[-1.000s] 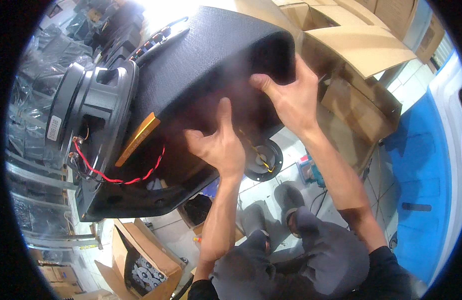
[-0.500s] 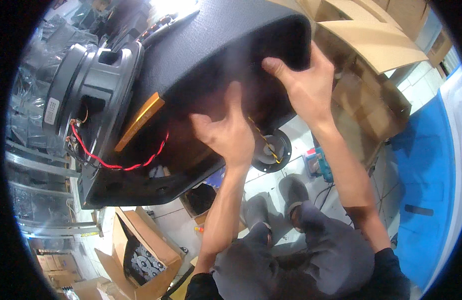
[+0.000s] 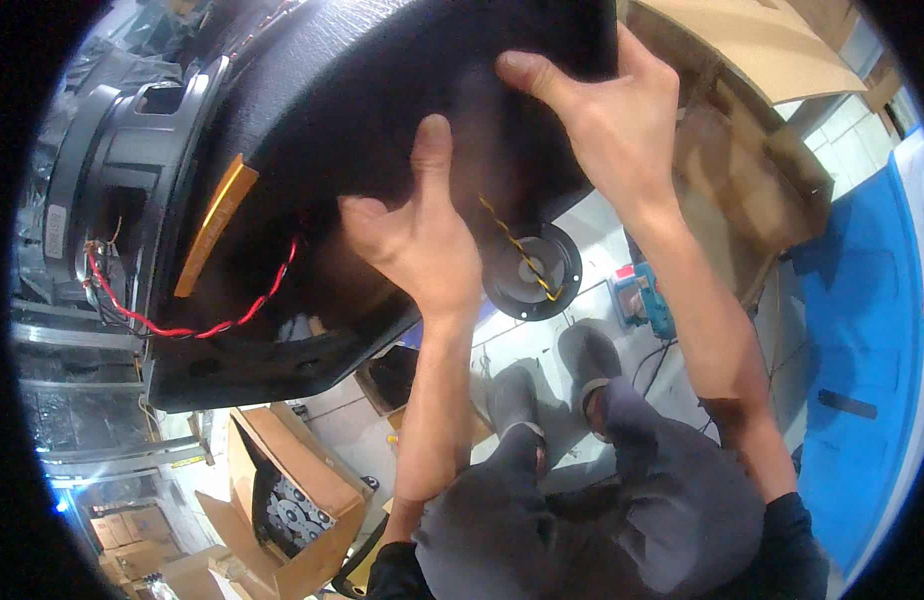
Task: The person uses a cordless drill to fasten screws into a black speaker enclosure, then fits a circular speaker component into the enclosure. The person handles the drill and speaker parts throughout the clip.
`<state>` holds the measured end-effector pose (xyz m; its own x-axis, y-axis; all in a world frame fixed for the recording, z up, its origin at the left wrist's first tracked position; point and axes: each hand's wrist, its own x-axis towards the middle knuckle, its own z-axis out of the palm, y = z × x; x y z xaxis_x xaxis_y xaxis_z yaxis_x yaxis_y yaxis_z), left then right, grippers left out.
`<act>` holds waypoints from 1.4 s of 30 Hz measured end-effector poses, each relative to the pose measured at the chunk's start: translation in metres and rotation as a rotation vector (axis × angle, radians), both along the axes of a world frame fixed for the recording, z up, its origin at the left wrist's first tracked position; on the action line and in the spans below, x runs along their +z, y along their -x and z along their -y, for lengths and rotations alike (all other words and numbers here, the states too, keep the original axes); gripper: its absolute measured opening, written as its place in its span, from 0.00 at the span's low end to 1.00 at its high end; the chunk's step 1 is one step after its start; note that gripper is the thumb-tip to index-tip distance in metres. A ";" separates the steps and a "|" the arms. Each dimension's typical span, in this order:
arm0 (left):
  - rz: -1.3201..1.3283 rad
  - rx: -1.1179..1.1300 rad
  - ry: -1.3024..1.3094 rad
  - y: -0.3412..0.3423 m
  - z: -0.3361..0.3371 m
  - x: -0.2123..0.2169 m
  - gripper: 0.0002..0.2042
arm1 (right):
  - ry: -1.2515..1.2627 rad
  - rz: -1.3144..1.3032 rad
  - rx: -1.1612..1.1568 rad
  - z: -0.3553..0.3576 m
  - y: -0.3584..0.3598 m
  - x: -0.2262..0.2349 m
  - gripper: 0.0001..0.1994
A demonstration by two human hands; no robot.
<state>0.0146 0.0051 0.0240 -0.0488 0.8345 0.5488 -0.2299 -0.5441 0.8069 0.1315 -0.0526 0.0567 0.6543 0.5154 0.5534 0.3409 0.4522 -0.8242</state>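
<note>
Cabinet: large black textured, curved-edged cabinet (image 3: 312, 150), tilted in front of the person, its upper part running out of view; dark inner-looking face toward the person.
Left hand: bare left hand (image 3: 437, 240) at the cabinet's dark face, thumb raised, forefinger side bent; remaining fingers hidden, so whether it grips or only rests cannot be told.
Right hand: bare right hand (image 3: 622, 130) at the cabinet's right edge, thumb spread across the face, fingers passing out of sight at the edge; firmness of hold cannot be told.
Hands together or apart: apart from each other, right one higher on the cabinet.
Large driver: big round black metal-framed speaker driver (image 3: 132, 175) at the cabinet's left side, magnet facing outward.
Strip: flat gold-orange strip (image 3: 216, 225) between that driver and the left hand, against the cabinet.
Wiring: red-and-black twisted wire (image 3: 217, 328) from the driver's terminals to the cabinet's dark face; yellow-and-black twisted wire (image 3: 512, 240) below the cabinet.
Small driver: round black speaker with grey centre (image 3: 532, 272) beneath the cabinet's lower right; lying or hanging, cannot be told.
Surroundings: open brown cardboard box (image 3: 727, 170) right of the cabinet; cardboard carton of grey round-holed parts (image 3: 312, 470) below it; smooth blue panel (image 3: 862, 320) farther right.
</note>
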 end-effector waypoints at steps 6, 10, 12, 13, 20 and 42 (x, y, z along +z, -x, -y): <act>0.045 -0.015 -0.051 -0.003 -0.001 -0.001 0.18 | -0.017 -0.126 0.064 -0.002 0.000 0.006 0.17; 0.083 -0.060 -0.070 -0.007 -0.003 -0.002 0.17 | -0.037 -0.003 -0.054 0.001 0.002 0.005 0.18; 0.123 -0.077 -0.099 -0.007 -0.004 -0.002 0.16 | -0.017 0.033 -0.113 0.003 0.004 0.005 0.18; 0.147 -0.098 -0.121 -0.007 -0.004 -0.004 0.16 | -0.004 0.049 -0.141 0.004 0.004 0.004 0.18; -0.021 -0.092 -0.093 -0.001 -0.007 -0.006 0.15 | -0.028 -0.072 0.049 0.004 -0.009 -0.003 0.19; 0.082 -0.095 -0.089 -0.005 -0.005 -0.005 0.16 | -0.104 -0.015 0.008 0.002 0.002 0.006 0.19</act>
<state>0.0197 0.0104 0.0188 -0.0196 0.7856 0.6184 -0.3474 -0.5853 0.7326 0.1295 -0.0545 0.0622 0.6592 0.4607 0.5943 0.3249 0.5383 -0.7776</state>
